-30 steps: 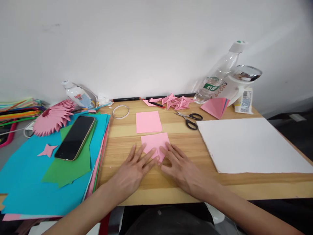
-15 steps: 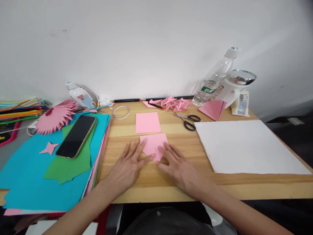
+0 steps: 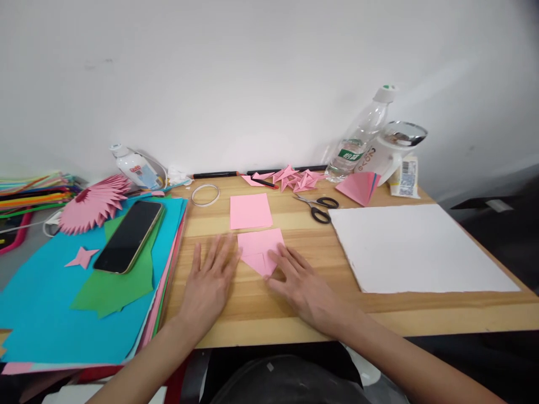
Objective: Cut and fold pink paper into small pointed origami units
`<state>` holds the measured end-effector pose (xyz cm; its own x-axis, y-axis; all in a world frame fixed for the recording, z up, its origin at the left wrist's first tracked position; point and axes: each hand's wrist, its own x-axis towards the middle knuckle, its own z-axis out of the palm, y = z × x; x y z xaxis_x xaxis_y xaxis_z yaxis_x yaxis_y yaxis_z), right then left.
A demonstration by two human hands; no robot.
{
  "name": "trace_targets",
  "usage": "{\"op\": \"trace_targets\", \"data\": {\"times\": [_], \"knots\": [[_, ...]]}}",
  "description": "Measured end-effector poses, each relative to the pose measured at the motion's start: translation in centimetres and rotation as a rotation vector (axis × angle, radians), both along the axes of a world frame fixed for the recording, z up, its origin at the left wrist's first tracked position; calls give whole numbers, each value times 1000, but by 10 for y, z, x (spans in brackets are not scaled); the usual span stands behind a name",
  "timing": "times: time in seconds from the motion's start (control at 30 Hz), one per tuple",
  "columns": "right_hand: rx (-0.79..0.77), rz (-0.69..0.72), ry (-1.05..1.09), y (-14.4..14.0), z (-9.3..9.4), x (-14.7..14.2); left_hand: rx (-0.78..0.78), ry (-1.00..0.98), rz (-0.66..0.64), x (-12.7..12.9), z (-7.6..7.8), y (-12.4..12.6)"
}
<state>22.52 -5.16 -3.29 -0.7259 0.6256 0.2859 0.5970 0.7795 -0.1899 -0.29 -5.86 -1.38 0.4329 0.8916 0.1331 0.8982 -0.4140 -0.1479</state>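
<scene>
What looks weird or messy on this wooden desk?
The stack of blue paper sheets looks askew: its edges don't align, and a black rectangular phone lies slanted across green paper sheets on top. Nothing looks spilled.

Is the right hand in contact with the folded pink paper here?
Touching. The head view shows the right hand with fingertips resting over the right side of the folded pink paper.

Papercraft corner: wooden desk (image 3: pixel 248 317), scissors (image 3: pixel 315 204), stacked coloured sheets (image 3: pixel 46 308)
</scene>
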Motion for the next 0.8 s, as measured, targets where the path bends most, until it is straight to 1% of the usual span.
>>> {"op": "trace_targets", "data": {"times": [0.03, 0.07, 0.17, 0.2, 0.23, 0.37, 0.47, 0.6, 0.8], "knots": [[4, -3, 0, 0, 0, 0, 23, -3, -4, 1, -1, -2], [9, -5, 0, 0, 0, -1, 33, -10, -48, 2, -3, -4], [24, -3, 2, 0, 2, -1, -24, -47, -320, 4, -7, -7], [25, 2, 1, 0, 2, -1, -58, -54, -389, 4, -7, -7], [27, 10, 2, 0, 3, 0, -90, -57, -426, 5, -7, -7], [20, 70, -7, 6, 1, 9, -189, -46, -458, 7, 0, -4], [3, 107, -6, 13, -2, 19, -234, -58, -478, 6, 5, -1], [-12, 197, -12, 22, -2, 30, -234, -85, -497, 4, 7, 1], [-35, 202, -21, 24, 0, 31, -192, -105, -533, 4, 7, 2]]}}
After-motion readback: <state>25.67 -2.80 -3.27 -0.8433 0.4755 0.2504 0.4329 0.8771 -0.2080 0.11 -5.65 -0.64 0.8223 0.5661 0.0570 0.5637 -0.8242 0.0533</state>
